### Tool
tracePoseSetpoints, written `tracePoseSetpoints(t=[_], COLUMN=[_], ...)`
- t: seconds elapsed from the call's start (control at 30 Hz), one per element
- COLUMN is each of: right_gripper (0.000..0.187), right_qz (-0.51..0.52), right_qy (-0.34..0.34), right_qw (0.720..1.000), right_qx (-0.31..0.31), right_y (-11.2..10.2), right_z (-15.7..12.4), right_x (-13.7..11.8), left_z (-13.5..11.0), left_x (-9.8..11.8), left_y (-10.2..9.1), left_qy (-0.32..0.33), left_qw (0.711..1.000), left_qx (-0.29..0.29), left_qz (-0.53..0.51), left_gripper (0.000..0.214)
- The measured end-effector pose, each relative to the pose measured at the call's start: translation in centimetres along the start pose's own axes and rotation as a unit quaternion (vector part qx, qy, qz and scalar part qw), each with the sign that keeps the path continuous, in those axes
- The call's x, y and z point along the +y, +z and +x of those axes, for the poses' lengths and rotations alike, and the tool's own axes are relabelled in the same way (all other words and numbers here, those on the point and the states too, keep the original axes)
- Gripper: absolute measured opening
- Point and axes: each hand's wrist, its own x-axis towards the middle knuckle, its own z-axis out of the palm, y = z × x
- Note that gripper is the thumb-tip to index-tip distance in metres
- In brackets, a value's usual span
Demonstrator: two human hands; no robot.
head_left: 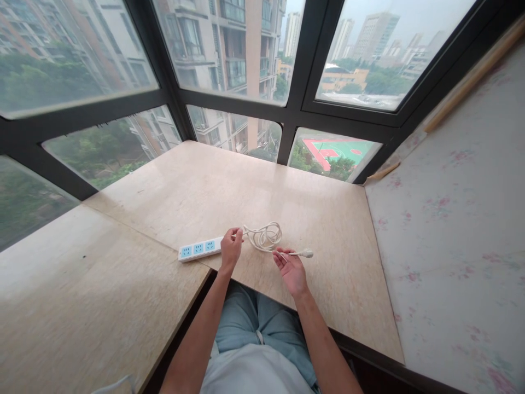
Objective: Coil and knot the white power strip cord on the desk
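A white power strip point(200, 249) with blue socket faces lies on the stone-patterned ledge, its right end hidden behind my left hand point(231, 249). The fingers of that hand are pinched where the cord leaves the strip. Loose loops of the off-white cord point(264, 236) rest on the surface between my two hands. My right hand point(292, 271), palm turned up, has thumb and fingers closed on the cord a short way from the plug point(307, 253). The plug points right, beyond the fingertips.
The broad ledge point(135, 262) has a seam and a front edge point(262, 295) close to my lap. Dark window frames point(233, 104) stand behind it. A flowered papered wall point(447, 241) borders it on the right. A pale thin object point(117, 386) shows at the bottom left.
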Motion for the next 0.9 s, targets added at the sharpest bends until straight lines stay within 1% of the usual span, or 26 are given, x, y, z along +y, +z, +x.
tracePoseSetpoints(t=[0.07, 0.1, 0.13, 0.2, 0.27, 0.33, 0.4, 0.43, 0.5, 0.57, 0.63, 0.67, 0.77, 0.9], right_gripper=[0.013, 0.012, 0.01, 0.007, 0.008, 0.013, 0.019, 0.021, 0.024, 0.02, 0.012, 0.01, 0.017, 0.016], right_qz=[0.037, 0.051, 0.062, 0.069, 0.049, -0.004, -0.067, -0.088, -0.095, -0.066, -0.019, 0.008, 0.081, 0.137], right_qy=[0.032, 0.044, 0.053, 0.065, 0.073, 0.071, 0.066, 0.065, 0.07, 0.085, 0.107, 0.118, 0.144, 0.165], right_qw=[0.999, 0.998, 0.996, 0.995, 0.995, 0.996, 0.993, 0.991, 0.99, 0.99, 0.988, 0.984, 0.974, 0.969], right_qx=[0.012, 0.018, 0.024, 0.034, 0.045, 0.062, 0.076, 0.079, 0.079, 0.088, 0.113, 0.13, 0.155, 0.125], right_y=[-0.1, -0.1, 0.0, 0.1, 0.1, 0.0, -0.1, -0.1, 0.0, 0.4, 1.0, 1.4, 2.8, 4.9], right_z=[-0.3, -0.5, -0.6, -0.9, -1.3, -1.6, -1.8, -1.9, -2.0, -1.9, -1.6, -1.5, -1.2, -0.3], right_x=[0.6, 0.9, 1.2, 1.7, 2.1, 2.4, 2.5, 2.5, 2.4, 2.4, 2.7, 3.0, 4.5, 6.8], left_z=[0.4, 0.6, 0.9, 1.3, 1.6, 1.8, 1.9, 2.0, 2.1, 2.2, 2.2, 2.2, 2.0, 1.6], left_x=[-0.5, -0.7, -0.9, -1.4, -1.8, -2.1, -2.3, -2.3, -2.4, -2.6, -2.7, -2.8, -2.7, -2.0], left_y=[-0.2, -0.3, -0.4, -0.7, -0.9, -1.1, -1.2, -1.2, -1.1, -1.0, -1.0, -1.0, -0.9, -0.8], left_qy=[0.06, 0.097, 0.132, 0.185, 0.198, 0.186, 0.172, 0.166, 0.15, 0.129, 0.118, 0.119, 0.131, 0.152], left_qw=[0.996, 0.99, 0.982, 0.961, 0.939, 0.922, 0.911, 0.91, 0.921, 0.941, 0.958, 0.964, 0.973, 0.977], left_qx=[0.029, 0.03, 0.02, -0.022, -0.078, -0.129, -0.158, -0.163, -0.16, -0.151, -0.142, -0.138, -0.128, -0.116], left_qz=[0.066, 0.101, 0.137, 0.206, 0.268, 0.315, 0.341, 0.344, 0.323, 0.274, 0.218, 0.194, 0.14, 0.089], left_gripper=[0.029, 0.031, 0.034, 0.039, 0.042, 0.044, 0.042, 0.04, 0.036, 0.032, 0.03, 0.029, 0.027, 0.025])
